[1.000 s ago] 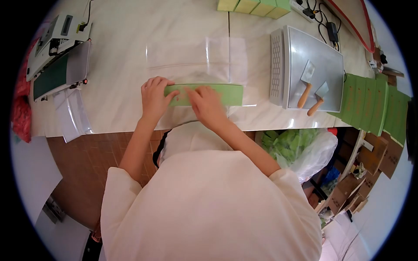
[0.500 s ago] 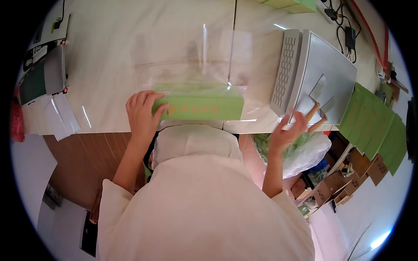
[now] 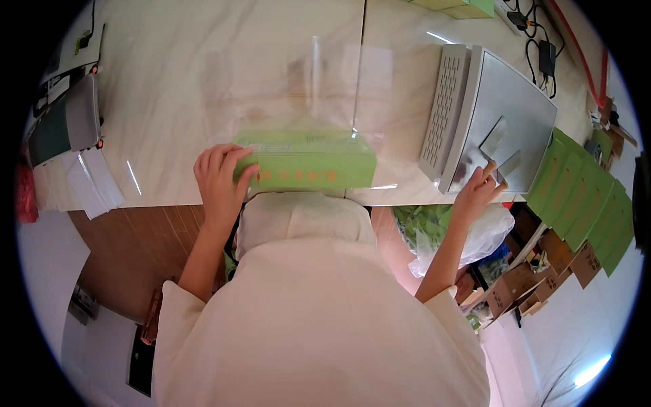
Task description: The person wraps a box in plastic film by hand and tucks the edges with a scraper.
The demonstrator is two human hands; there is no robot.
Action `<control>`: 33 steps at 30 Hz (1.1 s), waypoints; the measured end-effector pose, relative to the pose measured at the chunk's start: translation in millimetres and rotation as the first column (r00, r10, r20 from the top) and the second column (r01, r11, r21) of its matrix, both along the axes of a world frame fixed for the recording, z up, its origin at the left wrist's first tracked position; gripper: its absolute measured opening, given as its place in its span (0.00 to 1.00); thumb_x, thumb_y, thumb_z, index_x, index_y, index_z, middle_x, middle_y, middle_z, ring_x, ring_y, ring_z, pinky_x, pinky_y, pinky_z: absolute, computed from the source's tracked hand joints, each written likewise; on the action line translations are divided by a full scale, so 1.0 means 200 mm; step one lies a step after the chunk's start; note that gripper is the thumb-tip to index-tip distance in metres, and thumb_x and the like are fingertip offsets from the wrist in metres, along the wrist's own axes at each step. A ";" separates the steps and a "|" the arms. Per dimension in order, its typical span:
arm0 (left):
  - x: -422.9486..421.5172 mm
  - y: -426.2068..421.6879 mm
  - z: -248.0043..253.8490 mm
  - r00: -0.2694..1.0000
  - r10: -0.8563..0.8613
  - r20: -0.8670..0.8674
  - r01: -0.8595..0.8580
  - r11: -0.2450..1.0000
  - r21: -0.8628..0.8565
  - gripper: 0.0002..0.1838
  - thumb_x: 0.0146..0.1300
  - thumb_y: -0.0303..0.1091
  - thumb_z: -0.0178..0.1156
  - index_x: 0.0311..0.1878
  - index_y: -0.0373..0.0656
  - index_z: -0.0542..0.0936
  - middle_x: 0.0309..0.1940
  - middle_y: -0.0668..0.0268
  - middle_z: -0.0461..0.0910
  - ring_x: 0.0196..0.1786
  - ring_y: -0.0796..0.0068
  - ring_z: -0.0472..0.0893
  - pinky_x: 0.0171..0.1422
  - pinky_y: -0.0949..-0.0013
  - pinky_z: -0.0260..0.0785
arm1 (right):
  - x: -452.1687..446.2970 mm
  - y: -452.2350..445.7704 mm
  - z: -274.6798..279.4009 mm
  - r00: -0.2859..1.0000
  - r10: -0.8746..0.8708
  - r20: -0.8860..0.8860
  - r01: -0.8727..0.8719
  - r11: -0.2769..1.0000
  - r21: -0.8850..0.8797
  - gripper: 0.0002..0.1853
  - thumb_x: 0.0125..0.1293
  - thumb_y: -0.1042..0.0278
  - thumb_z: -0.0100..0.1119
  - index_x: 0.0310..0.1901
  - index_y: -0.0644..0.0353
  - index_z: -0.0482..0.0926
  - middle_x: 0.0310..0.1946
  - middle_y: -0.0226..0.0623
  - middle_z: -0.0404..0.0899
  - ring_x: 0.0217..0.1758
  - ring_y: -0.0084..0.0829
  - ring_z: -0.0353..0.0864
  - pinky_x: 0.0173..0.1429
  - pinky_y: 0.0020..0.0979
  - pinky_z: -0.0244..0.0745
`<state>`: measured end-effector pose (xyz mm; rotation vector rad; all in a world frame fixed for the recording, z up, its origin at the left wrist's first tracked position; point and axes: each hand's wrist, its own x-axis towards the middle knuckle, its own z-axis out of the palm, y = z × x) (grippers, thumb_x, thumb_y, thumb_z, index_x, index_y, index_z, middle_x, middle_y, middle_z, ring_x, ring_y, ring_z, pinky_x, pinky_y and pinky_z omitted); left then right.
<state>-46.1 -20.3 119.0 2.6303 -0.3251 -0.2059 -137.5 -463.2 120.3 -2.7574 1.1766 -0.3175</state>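
Observation:
A long green box [image 3: 312,166] with orange characters on its front lies at the table's near edge. My left hand [image 3: 220,178] grips its left end, with the thumb on the front face and the fingers on top. Clear plastic film [image 3: 298,88] spreads over the table behind the box. On the right, my right hand [image 3: 475,195] has its fingers closed at the wooden handle of a knife-like blade [image 3: 495,138] on the silver metal machine [image 3: 522,95]. A second similar blade shape beside it may be a reflection; I cannot tell.
Flat green box pieces [image 3: 576,190] hang at the right. Below the table edge sits a clear plastic bag [image 3: 485,234] with green items. Cables and a power strip [image 3: 510,17] lie at the back right. Electronic devices [image 3: 85,112] and white sheets [image 3: 95,180] are at the left.
My right hand has moved right and slightly up to the knife's wooden handle, and its fingers have closed there. My left hand stays on the box, which has tilted slightly.

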 end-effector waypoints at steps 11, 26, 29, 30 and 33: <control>-0.05 0.03 -0.06 0.987 0.044 0.156 -0.038 0.998 -0.043 0.15 0.51 0.40 0.72 0.43 0.52 0.85 0.45 0.72 0.77 0.57 0.65 0.72 0.66 0.53 0.57 | 0.14 0.58 0.19 0.587 0.752 0.299 -0.740 0.349 0.575 0.14 0.66 0.77 0.57 0.53 0.61 0.77 0.41 0.46 0.78 0.45 0.49 0.76 0.51 0.41 0.71; -0.06 0.04 -0.09 0.979 0.065 0.192 -0.047 0.994 -0.098 0.15 0.52 0.43 0.71 0.43 0.53 0.85 0.45 0.69 0.77 0.58 0.62 0.71 0.65 0.53 0.57 | 0.23 0.71 0.11 0.266 0.953 0.147 -0.860 0.166 0.483 0.10 0.68 0.68 0.58 0.48 0.60 0.80 0.33 0.40 0.79 0.37 0.45 0.77 0.41 0.42 0.71; -0.06 0.05 -0.09 0.976 0.056 0.209 -0.035 0.994 -0.100 0.15 0.52 0.43 0.72 0.43 0.53 0.85 0.45 0.70 0.77 0.58 0.62 0.71 0.65 0.53 0.57 | 0.24 0.72 0.11 0.319 0.937 0.145 -0.860 0.222 0.460 0.10 0.68 0.69 0.57 0.48 0.61 0.80 0.33 0.41 0.79 0.38 0.45 0.77 0.42 0.42 0.71; -0.06 0.05 -0.09 0.976 0.050 0.212 -0.030 0.995 -0.098 0.15 0.52 0.43 0.72 0.43 0.53 0.85 0.45 0.70 0.77 0.58 0.62 0.71 0.65 0.53 0.57 | 0.24 0.73 0.11 0.354 0.925 0.136 -0.853 0.260 0.453 0.10 0.69 0.69 0.57 0.48 0.61 0.79 0.33 0.41 0.79 0.38 0.45 0.77 0.42 0.42 0.71; -0.06 0.04 -0.09 0.975 0.043 0.217 -0.022 0.995 -0.095 0.15 0.52 0.44 0.72 0.43 0.53 0.85 0.45 0.70 0.77 0.58 0.63 0.71 0.65 0.53 0.57 | 0.22 0.73 0.05 0.391 0.899 0.197 -0.890 0.314 0.332 0.09 0.68 0.64 0.59 0.45 0.56 0.81 0.32 0.35 0.80 0.37 0.40 0.79 0.38 0.40 0.74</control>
